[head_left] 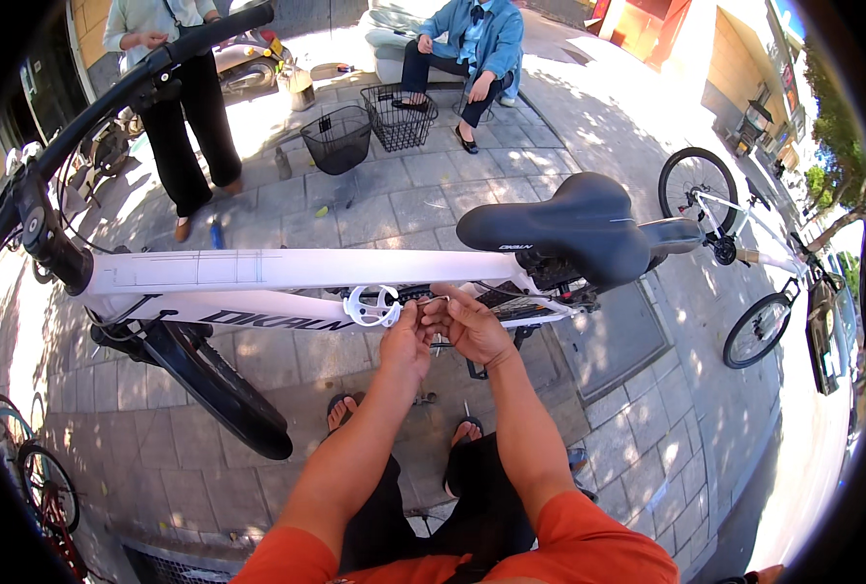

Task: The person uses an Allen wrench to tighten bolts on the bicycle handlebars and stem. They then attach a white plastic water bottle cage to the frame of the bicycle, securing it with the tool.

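A white bicycle frame [296, 268] stretches across in front of me, with a black saddle [569, 229] on the right and a black handlebar [111, 107] on the upper left. On the lower tube sits a white bottle cage [372, 307]. My left hand [408, 341] is just right of the cage, fingers pinched together. Close beside it, my right hand [477, 331] is closed too, its fingertips almost meeting the left ones. Something small and thin may be between the fingers; its kind is too small to tell. The bicycle's front wheel [219, 389] is turned toward me.
Two wire baskets [337, 141] stand on the paving beyond the bicycle, close to a seated person in a blue jacket [496, 44]. Another person in black trousers [184, 136] stands at the upper left. Another white bicycle [735, 209] is at the right; more wheels [48, 487] show lower left.
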`<state>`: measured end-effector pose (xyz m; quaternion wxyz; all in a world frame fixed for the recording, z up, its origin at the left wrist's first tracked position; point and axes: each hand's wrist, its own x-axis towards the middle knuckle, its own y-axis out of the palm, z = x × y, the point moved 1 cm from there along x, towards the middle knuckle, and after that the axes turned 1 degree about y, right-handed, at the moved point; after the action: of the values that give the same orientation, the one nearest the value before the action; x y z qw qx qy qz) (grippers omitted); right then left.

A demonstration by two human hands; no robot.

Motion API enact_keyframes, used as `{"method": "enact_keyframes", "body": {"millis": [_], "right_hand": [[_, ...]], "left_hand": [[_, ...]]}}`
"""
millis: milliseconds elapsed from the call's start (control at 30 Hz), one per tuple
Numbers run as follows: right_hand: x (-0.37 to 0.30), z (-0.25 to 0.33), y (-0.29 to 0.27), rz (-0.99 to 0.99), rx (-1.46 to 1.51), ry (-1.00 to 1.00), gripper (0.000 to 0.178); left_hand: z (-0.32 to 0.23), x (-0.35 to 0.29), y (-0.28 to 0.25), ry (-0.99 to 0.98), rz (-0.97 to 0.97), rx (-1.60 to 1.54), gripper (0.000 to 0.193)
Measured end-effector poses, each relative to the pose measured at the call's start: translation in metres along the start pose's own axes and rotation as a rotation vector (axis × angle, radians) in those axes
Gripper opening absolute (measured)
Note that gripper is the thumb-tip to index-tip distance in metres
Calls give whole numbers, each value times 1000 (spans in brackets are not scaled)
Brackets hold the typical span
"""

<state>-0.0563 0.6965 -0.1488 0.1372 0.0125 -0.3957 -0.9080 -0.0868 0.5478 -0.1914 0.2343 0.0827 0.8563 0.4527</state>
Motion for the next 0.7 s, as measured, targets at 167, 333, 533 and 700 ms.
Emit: {"method": "enact_keyframes", "body": {"millis": [167, 333, 533, 700], "right_hand": [[8, -14, 3, -234, -198, -91, 27], [20, -21, 10, -621, -398, -167, 29], [24, -21, 29, -851, -291, -128, 34], [15, -17, 29, -664, -957, -357, 35]], "left_hand": [[4, -2, 4, -6, -114, -32, 21], [8, -4, 10, -48, -162, -53, 20], [14, 1, 1, -37, -110, -9, 21], [6, -2, 10, -47, -150, -4, 22]]}}
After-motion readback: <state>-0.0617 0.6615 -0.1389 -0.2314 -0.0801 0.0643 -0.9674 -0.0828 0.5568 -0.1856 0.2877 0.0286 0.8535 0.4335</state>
